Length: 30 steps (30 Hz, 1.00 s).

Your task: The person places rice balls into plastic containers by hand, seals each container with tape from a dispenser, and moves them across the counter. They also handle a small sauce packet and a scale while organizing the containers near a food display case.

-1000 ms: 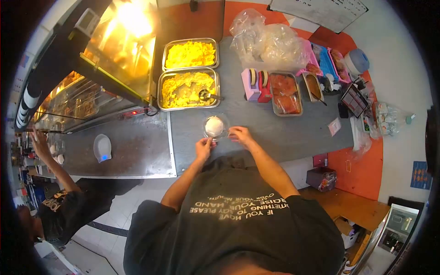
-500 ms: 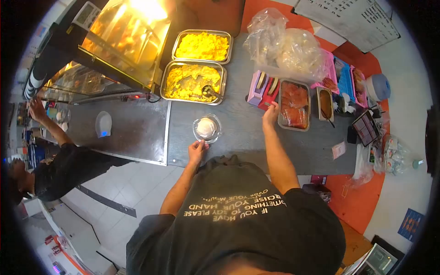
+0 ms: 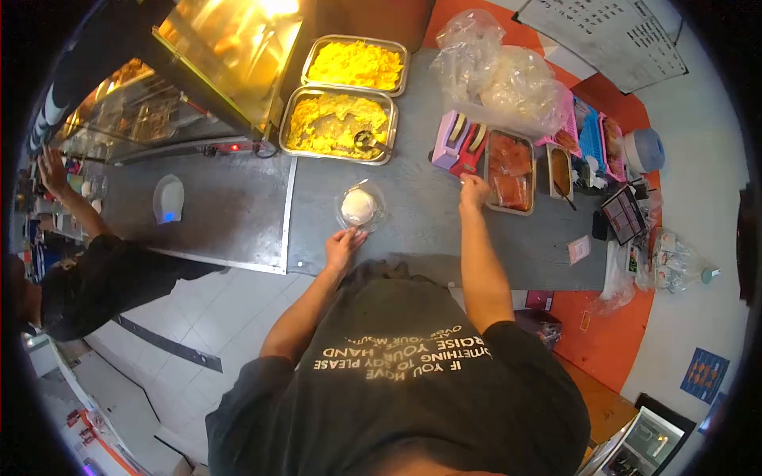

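Note:
My left hand (image 3: pixel 344 243) pinches the near rim of a round clear plastic container (image 3: pixel 379 208) on the grey counter; a white, bun-like item (image 3: pixel 358 206) sits inside it. Against the front of a red tape dispenser (image 3: pixel 468 151) are the closed fingers of my right hand (image 3: pixel 474 190); what they grip is too small to make out. A purple tape dispenser (image 3: pixel 448 137) stands beside the red one. To the right lies a metal tray of wrapped reddish food (image 3: pixel 509 170). Beyond the container is a metal tray of yellow food (image 3: pixel 337 127) with a scoop in it.
A second yellow-food tray (image 3: pixel 355 65) stands farther back. Plastic bags (image 3: pixel 520 87), a narrow metal tray (image 3: pixel 560 170) and coloured baskets (image 3: pixel 591 131) are at the right. At the left, another person (image 3: pixel 87 278) reaches near a lit glass cabinet (image 3: pixel 230 63).
The view has shifted slightly, so the counter items sit a little higher. Both my hands stay at the container and the dispenser. The other person's arm has shifted slightly.

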{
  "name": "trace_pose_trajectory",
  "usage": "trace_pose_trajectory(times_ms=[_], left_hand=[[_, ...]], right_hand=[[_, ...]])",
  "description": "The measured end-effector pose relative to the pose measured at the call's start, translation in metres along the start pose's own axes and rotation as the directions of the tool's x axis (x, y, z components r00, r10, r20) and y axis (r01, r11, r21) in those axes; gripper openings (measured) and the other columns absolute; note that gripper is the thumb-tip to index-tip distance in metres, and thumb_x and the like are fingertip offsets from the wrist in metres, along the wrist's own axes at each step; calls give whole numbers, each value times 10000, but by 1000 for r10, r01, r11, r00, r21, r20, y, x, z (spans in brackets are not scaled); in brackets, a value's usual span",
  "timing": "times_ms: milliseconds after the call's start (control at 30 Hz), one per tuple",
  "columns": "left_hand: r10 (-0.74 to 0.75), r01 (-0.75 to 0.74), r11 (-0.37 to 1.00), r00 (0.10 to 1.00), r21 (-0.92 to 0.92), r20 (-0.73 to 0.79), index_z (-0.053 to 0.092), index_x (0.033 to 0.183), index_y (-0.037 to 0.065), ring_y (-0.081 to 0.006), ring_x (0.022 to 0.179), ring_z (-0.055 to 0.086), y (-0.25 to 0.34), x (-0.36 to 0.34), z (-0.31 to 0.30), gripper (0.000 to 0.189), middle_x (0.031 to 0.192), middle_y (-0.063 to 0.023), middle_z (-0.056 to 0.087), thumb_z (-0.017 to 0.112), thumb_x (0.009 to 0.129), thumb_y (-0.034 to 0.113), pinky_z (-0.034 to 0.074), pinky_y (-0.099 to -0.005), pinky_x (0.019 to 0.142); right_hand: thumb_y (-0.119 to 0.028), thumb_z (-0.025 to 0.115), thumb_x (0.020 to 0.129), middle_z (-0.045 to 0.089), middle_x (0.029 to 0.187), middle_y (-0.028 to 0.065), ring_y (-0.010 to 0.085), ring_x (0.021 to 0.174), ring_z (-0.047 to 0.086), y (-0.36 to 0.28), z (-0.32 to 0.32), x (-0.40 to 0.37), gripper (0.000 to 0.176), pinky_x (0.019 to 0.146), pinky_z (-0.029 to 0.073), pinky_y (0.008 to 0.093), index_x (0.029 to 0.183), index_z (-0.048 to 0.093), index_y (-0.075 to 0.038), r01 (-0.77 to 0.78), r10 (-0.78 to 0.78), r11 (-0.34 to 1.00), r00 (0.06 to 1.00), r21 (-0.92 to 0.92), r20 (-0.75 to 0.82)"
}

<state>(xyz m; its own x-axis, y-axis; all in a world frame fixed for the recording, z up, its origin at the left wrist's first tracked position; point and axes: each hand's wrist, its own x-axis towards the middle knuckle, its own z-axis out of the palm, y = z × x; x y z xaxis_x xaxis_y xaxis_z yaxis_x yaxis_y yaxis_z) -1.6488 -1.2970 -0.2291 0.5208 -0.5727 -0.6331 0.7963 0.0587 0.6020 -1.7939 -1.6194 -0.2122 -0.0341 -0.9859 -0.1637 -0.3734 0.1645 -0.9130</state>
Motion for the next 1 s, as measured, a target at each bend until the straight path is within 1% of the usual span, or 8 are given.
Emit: trace_pose_trajectory(times_ms=[67, 133, 167, 233, 367, 567, 967, 1000], left_hand=[[14, -14, 1000, 1000, -23, -7, 532, 927, -42, -255, 894, 644, -1, 6, 0, 183, 914, -130, 610, 612, 871, 112, 516, -360, 877], [29, -28, 998, 999, -49, 20, 539, 930, -59, -276, 914, 644, 2, 7, 5, 185, 958, -158, 614, 587, 890, 115, 519, -351, 867], [29, -26, 992, 999, -124, 18, 535, 926, -61, -267, 912, 644, 3, 7, 7, 169, 950, -164, 617, 580, 892, 99, 519, -340, 868], [27, -24, 989, 999, -143, 19, 534, 928, -59, -263, 913, 644, 6, 10, 10, 162, 949, -167, 618, 578, 892, 92, 520, -335, 868], [-1, 2, 986, 1000, -169, 4, 528, 939, -54, -254, 920, 642, 12, 9, 18, 148, 945, -175, 622, 571, 892, 79, 522, -328, 865], [1, 2, 985, 1000, -175, 19, 516, 964, -61, -263, 924, 640, 12, 11, 18, 153, 970, -193, 616, 576, 881, 53, 521, -327, 863], [62, -77, 992, 988, -104, -142, 510, 940, -75, -264, 862, 644, 3, 15, 24, 193, 932, -181, 606, 628, 791, -42, 549, -325, 801], [63, -78, 992, 988, -104, -140, 510, 940, -75, -264, 862, 644, 3, 15, 24, 193, 932, -181, 606, 628, 791, -42, 549, -325, 801]], right_hand=[[-77, 647, 692, 648, 642, 112, 181, 629, 619, 21, 7, 12, 130, 616, 485, 268, 671, 666, 50, 133, -156, 967, 983, -216, -94], [-107, 645, 738, 651, 662, 116, 182, 618, 621, 12, 8, 7, 173, 569, 480, 279, 695, 660, 59, -124, 57, 932, 978, -341, -199], [-125, 627, 792, 639, 642, 97, 176, 574, 615, 12, 7, -5, 166, 526, 476, 286, 748, 655, 33, -59, 53, 995, 996, -84, -74], [-133, 609, 835, 618, 621, 62, 158, 537, 604, -5, 9, -48, 138, 489, 465, 286, 805, 639, -2, -242, 139, 926, 933, 291, 331], [-214, 642, 848, 585, 606, 21, 117, 504, 586, -21, 31, -154, 193, 419, 413, 244, 805, 627, -27, -195, 103, 981, 596, 19, 796], [-280, 658, 841, 574, 606, 8, 103, 498, 580, -2, 65, -181, 234, 406, 408, 228, 790, 626, -54, -249, 242, 963, 649, -98, 721], [-312, 643, 851, 544, 653, -2, 104, 474, 550, -33, 45, -184, 266, 388, 395, 240, 793, 585, -60, -606, 635, 732, 442, -311, 634], [-298, 638, 856, 538, 648, 4, 102, 449, 529, -25, 42, -183, 253, 378, 377, 238, 812, 586, -54, -430, 473, 874, 642, -228, 603]])
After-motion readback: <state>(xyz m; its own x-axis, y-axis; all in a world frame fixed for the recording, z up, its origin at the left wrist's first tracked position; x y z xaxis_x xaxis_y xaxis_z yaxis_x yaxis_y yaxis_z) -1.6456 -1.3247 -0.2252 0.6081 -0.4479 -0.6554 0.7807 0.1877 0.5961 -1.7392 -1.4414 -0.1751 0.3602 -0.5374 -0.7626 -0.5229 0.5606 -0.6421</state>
